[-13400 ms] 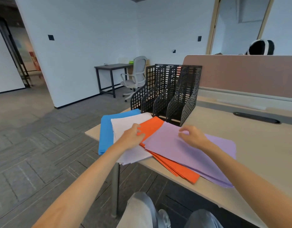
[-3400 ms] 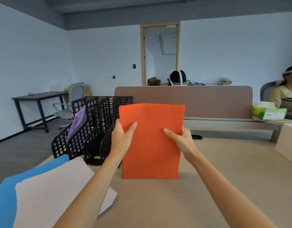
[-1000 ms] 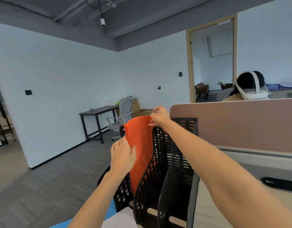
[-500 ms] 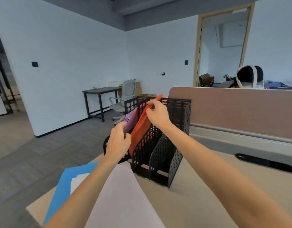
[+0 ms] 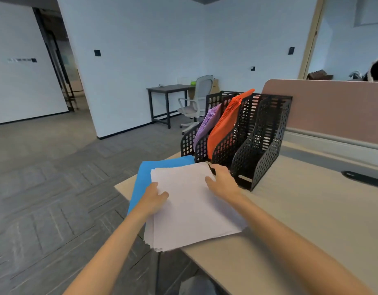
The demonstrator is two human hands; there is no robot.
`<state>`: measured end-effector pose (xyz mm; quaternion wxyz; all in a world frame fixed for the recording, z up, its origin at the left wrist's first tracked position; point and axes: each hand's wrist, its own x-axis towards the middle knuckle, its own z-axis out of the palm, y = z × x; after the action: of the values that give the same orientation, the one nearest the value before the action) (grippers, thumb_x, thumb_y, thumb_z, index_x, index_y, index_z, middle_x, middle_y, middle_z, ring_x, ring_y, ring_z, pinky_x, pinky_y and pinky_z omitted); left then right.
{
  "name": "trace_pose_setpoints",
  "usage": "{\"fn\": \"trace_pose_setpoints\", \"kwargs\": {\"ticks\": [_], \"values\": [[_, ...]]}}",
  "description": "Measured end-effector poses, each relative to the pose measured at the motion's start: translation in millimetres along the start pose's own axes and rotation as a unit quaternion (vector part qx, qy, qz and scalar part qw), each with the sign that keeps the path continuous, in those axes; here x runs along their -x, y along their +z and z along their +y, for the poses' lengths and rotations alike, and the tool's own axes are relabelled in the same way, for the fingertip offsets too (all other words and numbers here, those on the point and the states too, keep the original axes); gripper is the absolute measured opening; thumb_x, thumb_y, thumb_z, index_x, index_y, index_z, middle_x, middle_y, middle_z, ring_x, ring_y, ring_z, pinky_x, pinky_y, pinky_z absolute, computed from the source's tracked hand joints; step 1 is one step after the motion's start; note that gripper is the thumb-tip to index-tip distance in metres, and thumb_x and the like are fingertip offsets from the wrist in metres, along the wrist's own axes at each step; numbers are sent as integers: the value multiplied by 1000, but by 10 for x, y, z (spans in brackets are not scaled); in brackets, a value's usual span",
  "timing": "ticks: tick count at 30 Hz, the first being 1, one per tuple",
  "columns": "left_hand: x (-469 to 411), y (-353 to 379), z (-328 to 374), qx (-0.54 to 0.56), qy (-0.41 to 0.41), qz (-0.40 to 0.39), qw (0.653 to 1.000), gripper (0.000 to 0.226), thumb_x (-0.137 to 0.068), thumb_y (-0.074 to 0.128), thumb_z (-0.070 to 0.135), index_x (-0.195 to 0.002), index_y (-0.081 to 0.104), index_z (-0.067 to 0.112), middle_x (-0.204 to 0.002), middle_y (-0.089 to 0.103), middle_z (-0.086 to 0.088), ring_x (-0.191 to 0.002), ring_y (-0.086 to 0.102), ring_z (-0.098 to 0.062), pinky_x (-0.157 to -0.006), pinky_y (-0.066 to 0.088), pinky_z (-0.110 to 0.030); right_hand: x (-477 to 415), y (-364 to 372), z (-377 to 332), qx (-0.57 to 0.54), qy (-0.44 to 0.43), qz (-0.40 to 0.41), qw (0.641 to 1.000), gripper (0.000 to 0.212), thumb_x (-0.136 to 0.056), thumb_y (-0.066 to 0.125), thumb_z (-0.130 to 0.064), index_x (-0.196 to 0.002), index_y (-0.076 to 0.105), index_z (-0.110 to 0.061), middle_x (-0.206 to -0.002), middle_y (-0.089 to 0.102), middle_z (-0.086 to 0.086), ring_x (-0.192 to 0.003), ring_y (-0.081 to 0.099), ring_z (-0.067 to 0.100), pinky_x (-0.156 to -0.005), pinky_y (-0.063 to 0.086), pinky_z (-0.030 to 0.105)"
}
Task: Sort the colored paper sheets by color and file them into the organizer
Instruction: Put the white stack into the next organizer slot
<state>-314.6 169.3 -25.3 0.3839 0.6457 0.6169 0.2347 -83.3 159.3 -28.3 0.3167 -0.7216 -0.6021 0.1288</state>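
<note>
A black mesh organizer [image 5: 266, 137] stands on the desk with several slots. Purple sheets [image 5: 207, 122] lean in its left slot and orange sheets [image 5: 224, 124] in the slot beside it; the two right slots look empty. In front lies a white stack [image 5: 190, 209] on top of blue sheets [image 5: 145, 177], both hanging over the desk's left edge. My left hand [image 5: 155, 196] rests on the white stack's left edge with the thumb on top. My right hand [image 5: 223, 182] lies on the stack's far right corner, fingers relaxed.
The beige desk [image 5: 301, 220] stretches right, with a pink divider panel [image 5: 324, 107] behind the organizer and a dark cable slot [image 5: 362, 177]. Beyond the desk's left edge is grey floor, a dark side table [image 5: 164, 103] and a grey office chair [image 5: 196, 103].
The orange sheets have been let go in the second slot. Both hands have come down from the organizer onto the white stack.
</note>
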Motion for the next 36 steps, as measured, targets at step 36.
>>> {"fn": "trace_pose_setpoints", "kwargs": {"ticks": [36], "values": [[-244,-355,120,300,-47,-50,952,50,-82,68,0,-125,48,16,-119,63,-15,-101,64,-33,-78,55,-42,355,328,-4,166,36,-36,985,56,-98,27,-49,-147,31,-23,-152,32,8,-139,28,25,-117,19,39]]}}
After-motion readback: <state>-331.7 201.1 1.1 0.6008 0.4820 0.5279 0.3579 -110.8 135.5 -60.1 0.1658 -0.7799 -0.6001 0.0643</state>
